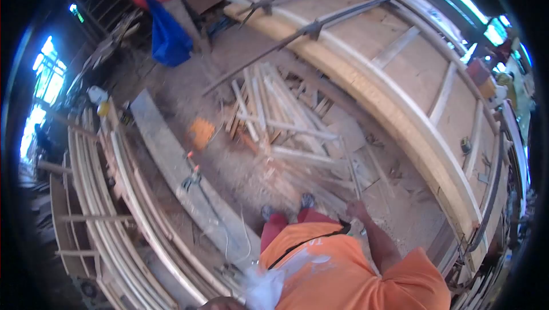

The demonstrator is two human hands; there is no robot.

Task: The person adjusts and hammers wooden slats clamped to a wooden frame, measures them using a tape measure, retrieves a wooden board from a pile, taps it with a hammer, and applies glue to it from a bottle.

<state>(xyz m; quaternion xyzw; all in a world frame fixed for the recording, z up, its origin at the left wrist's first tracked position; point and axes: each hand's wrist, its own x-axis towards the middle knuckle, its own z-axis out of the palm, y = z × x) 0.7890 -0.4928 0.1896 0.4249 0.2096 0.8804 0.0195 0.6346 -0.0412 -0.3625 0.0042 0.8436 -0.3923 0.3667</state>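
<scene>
My right hand (357, 211) hangs at my right side, beside the orange shirt (326, 261). Its fingers look closed round the near end of a thin rod (350, 167), which points away over the wood pieces on the floor. At the bottom edge, a small brown part of my left hand (223, 304) shows near a blurred white thing (264, 288); its fingers are cut off by the frame.
A large wooden frame panel (394, 90) with long bar clamps (314, 29) stands at the right. Loose wood strips (274, 110) lie ahead. A wide plank (189, 184) and stacked long boards (108, 213) are at the left. Blue cloth (170, 38) hangs beyond.
</scene>
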